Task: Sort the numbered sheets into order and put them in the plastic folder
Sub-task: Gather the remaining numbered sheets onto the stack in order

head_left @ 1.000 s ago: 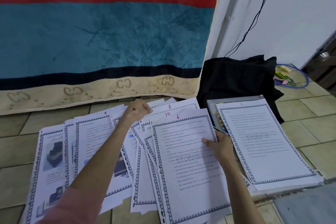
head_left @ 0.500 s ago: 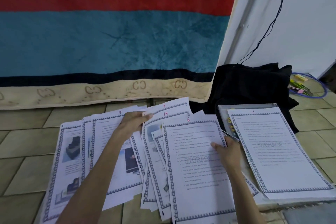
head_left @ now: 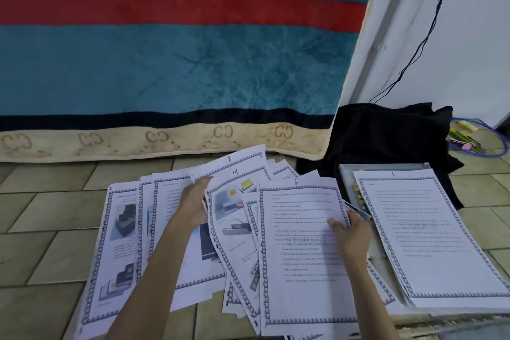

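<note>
Several bordered printed sheets lie fanned on the tiled floor, each numbered in red at its top. Sheet 6 (head_left: 300, 262) lies on top at the centre, and my right hand (head_left: 350, 234) pinches its right edge with the thumb on top. My left hand (head_left: 193, 201) grips the left edge of sheets 14 (head_left: 234, 218) and 8 (head_left: 234, 164), lifting them off the left pile (head_left: 121, 243). Sheet 1 (head_left: 430, 234) lies apart at the right on the clear plastic folder (head_left: 347, 174).
A teal, red and beige blanket (head_left: 171, 63) hangs down to the floor behind the sheets. A black cloth bundle (head_left: 386, 132) sits behind the folder. Blue cable and small coloured items (head_left: 469, 141) lie at the far right by the white wall.
My left hand has slid right and lifted sheets 14 and 8 higher, spreading the fan. My right hand stays on sheet 6. The camera has moved closer and turned left.
</note>
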`<state>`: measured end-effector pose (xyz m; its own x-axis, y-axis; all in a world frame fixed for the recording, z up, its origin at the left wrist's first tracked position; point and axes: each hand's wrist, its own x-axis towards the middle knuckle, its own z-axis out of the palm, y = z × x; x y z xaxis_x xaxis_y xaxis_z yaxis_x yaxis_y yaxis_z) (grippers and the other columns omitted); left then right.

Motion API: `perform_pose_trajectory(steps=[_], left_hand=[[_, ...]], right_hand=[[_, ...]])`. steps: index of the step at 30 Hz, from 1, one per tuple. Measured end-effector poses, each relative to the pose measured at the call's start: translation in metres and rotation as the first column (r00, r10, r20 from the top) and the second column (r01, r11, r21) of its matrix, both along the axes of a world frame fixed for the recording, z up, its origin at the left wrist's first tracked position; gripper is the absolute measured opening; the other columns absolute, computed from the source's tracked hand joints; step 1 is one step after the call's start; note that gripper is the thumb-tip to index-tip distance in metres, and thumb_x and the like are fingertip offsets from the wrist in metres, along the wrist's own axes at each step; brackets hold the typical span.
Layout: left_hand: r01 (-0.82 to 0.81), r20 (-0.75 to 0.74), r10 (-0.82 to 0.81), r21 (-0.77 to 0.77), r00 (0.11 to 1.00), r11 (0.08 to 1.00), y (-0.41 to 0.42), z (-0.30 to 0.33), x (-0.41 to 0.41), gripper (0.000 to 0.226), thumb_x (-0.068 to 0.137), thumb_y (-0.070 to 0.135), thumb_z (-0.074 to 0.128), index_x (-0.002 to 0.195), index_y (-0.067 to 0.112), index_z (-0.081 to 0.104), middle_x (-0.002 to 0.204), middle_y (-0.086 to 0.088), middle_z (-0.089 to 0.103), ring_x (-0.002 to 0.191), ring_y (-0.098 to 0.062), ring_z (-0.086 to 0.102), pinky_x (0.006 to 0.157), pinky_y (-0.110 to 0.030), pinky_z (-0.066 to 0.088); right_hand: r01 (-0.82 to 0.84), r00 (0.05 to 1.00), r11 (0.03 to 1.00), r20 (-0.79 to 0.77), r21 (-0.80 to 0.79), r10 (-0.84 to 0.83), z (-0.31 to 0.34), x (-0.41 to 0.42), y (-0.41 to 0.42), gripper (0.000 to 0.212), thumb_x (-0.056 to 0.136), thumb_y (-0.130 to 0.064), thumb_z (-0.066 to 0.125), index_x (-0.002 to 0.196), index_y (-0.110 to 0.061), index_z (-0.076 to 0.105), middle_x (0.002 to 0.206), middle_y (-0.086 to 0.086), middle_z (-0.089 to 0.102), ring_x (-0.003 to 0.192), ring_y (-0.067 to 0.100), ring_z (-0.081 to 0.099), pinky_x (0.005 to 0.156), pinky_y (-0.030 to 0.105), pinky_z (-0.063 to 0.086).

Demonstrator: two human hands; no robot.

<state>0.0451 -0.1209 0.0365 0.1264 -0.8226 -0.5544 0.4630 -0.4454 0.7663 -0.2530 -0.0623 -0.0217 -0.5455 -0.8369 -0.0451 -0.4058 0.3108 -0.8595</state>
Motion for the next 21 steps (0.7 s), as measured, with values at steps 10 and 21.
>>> perform_pose_trajectory(steps=[10,21], left_hand=[[0.066,0.574,0.274,-0.501,0.772,0.863,-0.001,0.041,0.006,0.026,0.090,0.016,0.060,0.113,0.007,0.063,0.108,0.000,0.065,0.099,-0.015,0.059,0.088,-0.028,0.047],[0.026,0.583,0.048,-0.117,0.811,0.993,0.043,-0.018,0.032,0.029,0.089,0.014,0.060,0.113,-0.002,0.063,0.116,-0.023,0.064,0.093,-0.028,0.059,0.075,-0.029,0.047]], right_hand=[[0.078,0.997,0.990,-0.019,-0.119,-0.081,-0.003,0.021,0.004,0.017,0.089,-0.009,0.059,0.101,0.003,0.058,0.094,0.019,0.067,0.088,0.029,0.060,0.068,0.027,0.037],[0.075,0.997,0.986,-0.024,-0.152,-0.079,-0.002,0.024,-0.001,0.015,0.090,-0.006,0.057,0.101,0.003,0.056,0.097,0.022,0.065,0.086,0.025,0.058,0.061,0.026,0.034]])
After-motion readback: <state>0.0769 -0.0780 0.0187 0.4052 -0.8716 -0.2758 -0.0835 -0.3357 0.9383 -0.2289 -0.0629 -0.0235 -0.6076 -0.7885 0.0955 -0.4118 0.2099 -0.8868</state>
